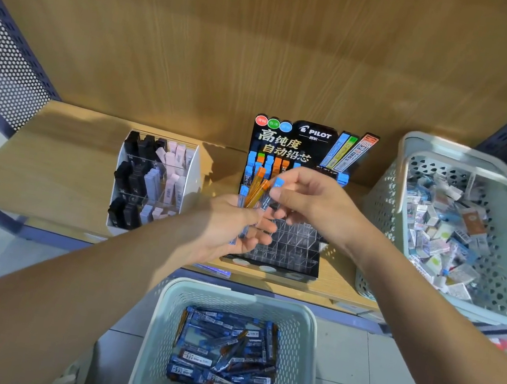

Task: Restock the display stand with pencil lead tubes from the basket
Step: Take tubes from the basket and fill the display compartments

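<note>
The left hand (232, 230) holds a small bunch of lead tubes (257, 189). Its fingers curl round the bottom ends, and the tubes stick up like a fan. Some have orange tops and some have blue tops.

The right hand (313, 204) is just beside the left hand. Its thumb and first finger pinch one blue-topped tube (266, 200) at the right edge of the bunch. Its other fingers are loosely bent, and I cannot tell if they touch anything.

The display stand (287, 145) is right behind and under both hands. It is black, with a tall sign at the back. A row of tubes with blue and orange tops stands in its back slots, just past the fingertips. Clear slots lie under the right hand.

Below the hands, close to the person, a pale green basket (160, 310) sits on the floor. Many more tubes (226, 356) lie in a heap inside it.

Left of the left hand is a clear rack (155, 176) with black, grey and pink sticks. Right of the right hand is a second basket (447, 176) full of little boxes. The stand, the rack and this second basket all sit on a wooden shelf (52, 156).
</note>
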